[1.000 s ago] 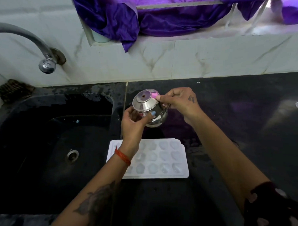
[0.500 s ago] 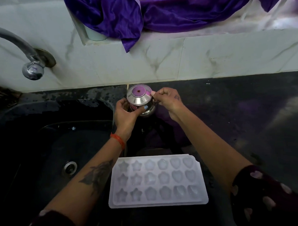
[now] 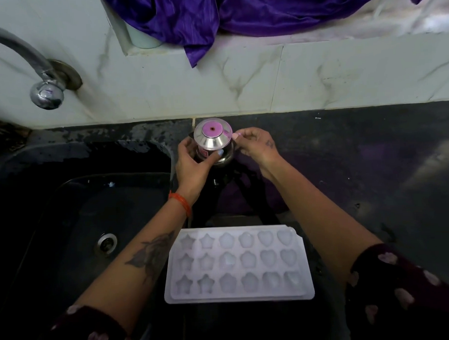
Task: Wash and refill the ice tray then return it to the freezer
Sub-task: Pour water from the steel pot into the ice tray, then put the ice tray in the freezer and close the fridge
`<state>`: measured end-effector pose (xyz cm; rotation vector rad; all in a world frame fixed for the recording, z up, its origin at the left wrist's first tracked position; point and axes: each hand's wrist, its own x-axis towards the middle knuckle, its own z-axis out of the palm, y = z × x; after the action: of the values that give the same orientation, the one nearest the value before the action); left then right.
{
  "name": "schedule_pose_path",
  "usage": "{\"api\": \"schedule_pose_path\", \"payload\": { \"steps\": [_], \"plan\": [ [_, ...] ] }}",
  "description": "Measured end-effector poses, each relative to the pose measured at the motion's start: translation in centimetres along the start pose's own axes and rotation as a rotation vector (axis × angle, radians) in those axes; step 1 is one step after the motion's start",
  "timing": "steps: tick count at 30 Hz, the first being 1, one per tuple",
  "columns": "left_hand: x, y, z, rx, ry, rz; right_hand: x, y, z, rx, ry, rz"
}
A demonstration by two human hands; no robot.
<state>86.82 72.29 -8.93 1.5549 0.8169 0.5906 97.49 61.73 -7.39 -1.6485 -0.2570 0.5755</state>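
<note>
A white ice tray (image 3: 238, 264) with star, flower and heart moulds lies flat on the dark counter near the front edge, between my forearms. Beyond it, close to the wall, a small steel pot (image 3: 213, 142) sits upside down, its base reflecting purple. My left hand (image 3: 192, 162) grips the pot's left side with the thumb across its front. My right hand (image 3: 255, 144) pinches the pot's rim on the right. Whether the moulds hold water is unclear.
A black sink (image 3: 74, 213) with a round drain (image 3: 107, 242) lies left of the tray. A steel tap (image 3: 41, 82) juts from the marble wall above it. Purple cloth (image 3: 213, 15) hangs over the ledge. A dark scrubber (image 3: 3, 133) sits at far left.
Both hands have carried the pot away from the tray toward the wall and lowered it to the counter. My view has shifted, so the tray now shows nearer and uncovered.
</note>
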Motion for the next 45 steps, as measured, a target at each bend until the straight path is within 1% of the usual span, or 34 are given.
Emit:
{"api": "schedule_pose_path", "payload": {
  "steps": [2, 5, 9, 17, 20, 23, 30, 33, 38, 45],
  "plan": [
    [-1.1, 0.4, -0.7, 0.050, -0.001, -0.009, -1.6, -0.3, -0.8, -0.056, 0.029, 0.003],
    [-3.9, 0.3, -2.8, 0.185, -0.001, 0.015, -5.2, -0.5, -2.7, -0.115, 0.064, -0.034],
    [-8.2, -0.7, -6.0, 0.276, 0.015, -0.003, -10.5, 0.8, -5.3, -0.274, 0.085, -0.084],
    [-14.5, -2.6, -10.3, 0.365, 0.047, -0.032, -18.7, 3.5, -7.4, -0.508, 0.133, -0.041],
    [-15.9, -3.1, -11.3, 0.362, 0.024, -0.058, -20.4, 4.2, -7.5, -0.589, 0.151, -0.016],
    [-17.1, -3.5, -12.2, 0.312, -0.036, -0.098, -21.9, 5.0, -7.4, -0.634, 0.176, -0.010],
    [-17.8, -4.8, -13.3, 0.186, -0.179, -0.239, -23.7, 6.2, -7.1, -0.683, 0.205, 0.177],
    [-17.6, -5.0, -13.6, 0.174, -0.224, -0.255, -24.0, 6.3, -6.9, -0.682, 0.213, 0.194],
    [-17.3, -4.9, -13.6, 0.174, -0.207, -0.263, -24.3, 6.2, -6.5, -0.638, 0.254, 0.183],
    [-18.0, -4.4, -14.1, 0.150, -0.149, -0.270, -24.0, 5.6, -6.1, -0.595, 0.257, 0.158]
  ]
}}
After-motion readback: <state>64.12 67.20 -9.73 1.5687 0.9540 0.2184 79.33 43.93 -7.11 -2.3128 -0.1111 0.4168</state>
